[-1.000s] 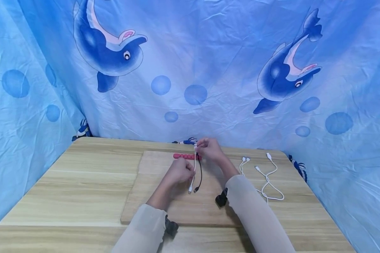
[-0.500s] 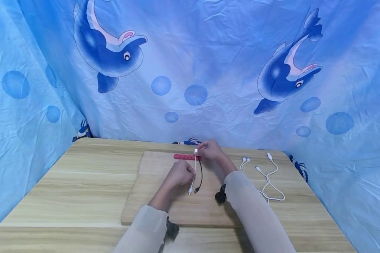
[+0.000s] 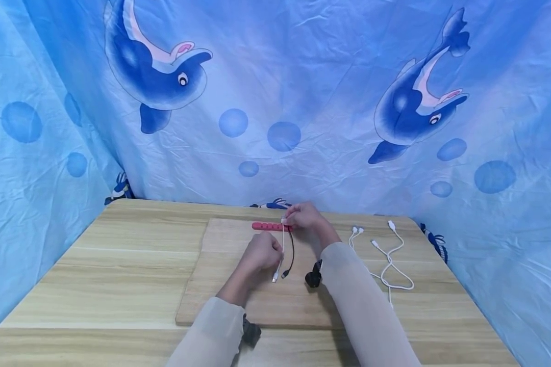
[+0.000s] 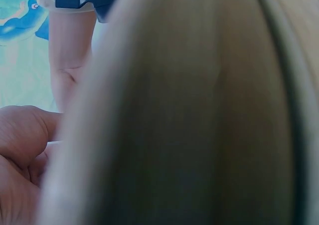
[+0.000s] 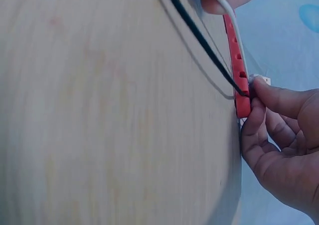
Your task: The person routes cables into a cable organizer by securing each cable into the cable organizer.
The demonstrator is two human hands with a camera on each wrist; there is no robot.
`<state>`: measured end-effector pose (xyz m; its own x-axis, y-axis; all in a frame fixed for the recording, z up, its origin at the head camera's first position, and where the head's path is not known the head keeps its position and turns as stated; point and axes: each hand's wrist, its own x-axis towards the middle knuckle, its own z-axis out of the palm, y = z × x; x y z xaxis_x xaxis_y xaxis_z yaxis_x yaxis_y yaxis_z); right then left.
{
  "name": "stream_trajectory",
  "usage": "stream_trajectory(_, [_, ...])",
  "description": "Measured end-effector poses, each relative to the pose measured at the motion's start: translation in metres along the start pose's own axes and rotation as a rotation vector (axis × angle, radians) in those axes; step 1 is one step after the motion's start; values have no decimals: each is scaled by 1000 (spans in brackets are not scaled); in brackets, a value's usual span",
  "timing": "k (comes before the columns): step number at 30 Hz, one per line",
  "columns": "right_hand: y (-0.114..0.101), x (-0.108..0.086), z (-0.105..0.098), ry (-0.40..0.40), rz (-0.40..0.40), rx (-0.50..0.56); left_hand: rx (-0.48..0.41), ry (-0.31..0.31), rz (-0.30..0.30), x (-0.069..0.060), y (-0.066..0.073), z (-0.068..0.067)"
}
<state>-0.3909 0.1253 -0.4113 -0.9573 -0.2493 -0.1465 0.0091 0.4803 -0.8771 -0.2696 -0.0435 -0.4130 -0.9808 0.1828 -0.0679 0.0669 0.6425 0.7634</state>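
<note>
A red slotted strip (image 3: pixel 266 226) lies near the back edge of the wooden board (image 3: pixel 220 255). A black cable (image 5: pixel 199 35) sits in a slot near the strip's end. My right hand (image 3: pixel 304 216) pinches the plug end of a short white cable (image 5: pixel 239 33) just behind the strip. With thumb and finger, my left hand (image 3: pixel 260 252) pinches that cable lower down; its free plug (image 3: pixel 275 278) hangs toward me, beside the black plug (image 3: pixel 285 274). In the left wrist view a blurred wooden surface hides most of the scene beside my left hand (image 4: pixel 20 150).
Several white cables lie on the table right of the board, one with a plug (image 3: pixel 392 225) near the back edge and a twisted loop (image 3: pixel 397 286). A blue dolphin-print cloth (image 3: pixel 275 92) hangs behind and at both sides of the table (image 3: pixel 96 265).
My right hand and the upper plug have come down slightly toward the strip, and my right forearm has shifted a little left. My left hand stays nearly still, holding the white cable.
</note>
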Motion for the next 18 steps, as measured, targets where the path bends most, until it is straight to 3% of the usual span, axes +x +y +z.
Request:
stream_trajectory(12, [-8, -3, 6, 12, 23, -66, 6, -2, 5, 1, -3, -2])
stream_trajectory(18, [-11, -1, 7, 62, 85, -106, -8, -2, -12, 3, -2, 0])
